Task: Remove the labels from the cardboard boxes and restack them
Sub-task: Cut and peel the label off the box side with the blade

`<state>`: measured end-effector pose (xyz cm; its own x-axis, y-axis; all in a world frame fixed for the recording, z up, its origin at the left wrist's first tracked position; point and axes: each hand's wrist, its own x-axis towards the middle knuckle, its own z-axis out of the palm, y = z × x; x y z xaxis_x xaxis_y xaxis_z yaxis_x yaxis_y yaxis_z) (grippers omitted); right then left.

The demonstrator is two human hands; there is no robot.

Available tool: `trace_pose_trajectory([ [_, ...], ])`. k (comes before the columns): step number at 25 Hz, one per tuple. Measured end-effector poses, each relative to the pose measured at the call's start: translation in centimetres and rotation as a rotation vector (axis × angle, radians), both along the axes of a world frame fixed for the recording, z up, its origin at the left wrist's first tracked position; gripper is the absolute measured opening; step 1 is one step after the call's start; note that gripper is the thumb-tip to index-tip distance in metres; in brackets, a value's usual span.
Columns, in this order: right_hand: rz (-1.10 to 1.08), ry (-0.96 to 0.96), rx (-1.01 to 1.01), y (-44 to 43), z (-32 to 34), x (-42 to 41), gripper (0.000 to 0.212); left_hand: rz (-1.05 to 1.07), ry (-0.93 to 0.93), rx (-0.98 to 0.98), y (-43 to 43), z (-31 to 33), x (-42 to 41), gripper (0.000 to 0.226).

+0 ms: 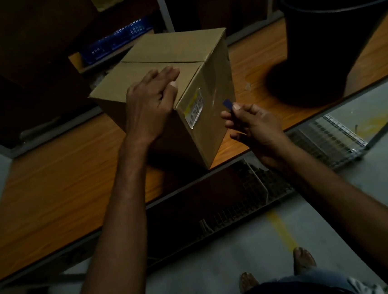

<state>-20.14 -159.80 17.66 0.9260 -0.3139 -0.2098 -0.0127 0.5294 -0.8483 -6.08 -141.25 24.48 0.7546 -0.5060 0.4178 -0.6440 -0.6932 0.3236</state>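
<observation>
A closed cardboard box [170,54] stands on a wooden table [56,183], one corner turned toward me. On its right-hand face, near the top corner, sticks a white and yellow label [194,111] with printed codes, under clear tape. My left hand [151,103] rests on the box's top near that corner, fingers lying over the flap. My right hand [254,124] is beside the labelled face and pinches a small blue blade-like tool [228,103] whose tip points at the box, a little right of the label.
A large black bucket [334,38] stands on the table at the right, close to the box. A blue crate [118,40] sits behind the box on a shelf. Wire mesh racks [329,138] lie below the table's front edge. My feet show on the grey floor.
</observation>
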Motion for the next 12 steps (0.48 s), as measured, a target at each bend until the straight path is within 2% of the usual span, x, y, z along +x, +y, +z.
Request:
trace_pose_trajectory([
  [3,-0.047,-0.074,-0.062,0.8,0.3,0.6,0.008,0.041,0.018,-0.049,-0.5,-0.4,-0.3,0.049],
  [8,-0.133,-0.098,-0.077,0.7,-0.1,1.4,0.008,0.122,0.03,-0.111,-1.4,-0.5,-0.4,0.048],
  [12,-0.231,-0.096,-0.239,1.2,-1.6,1.4,0.007,0.208,-0.012,-0.156,-3.8,-0.9,-1.1,0.048],
])
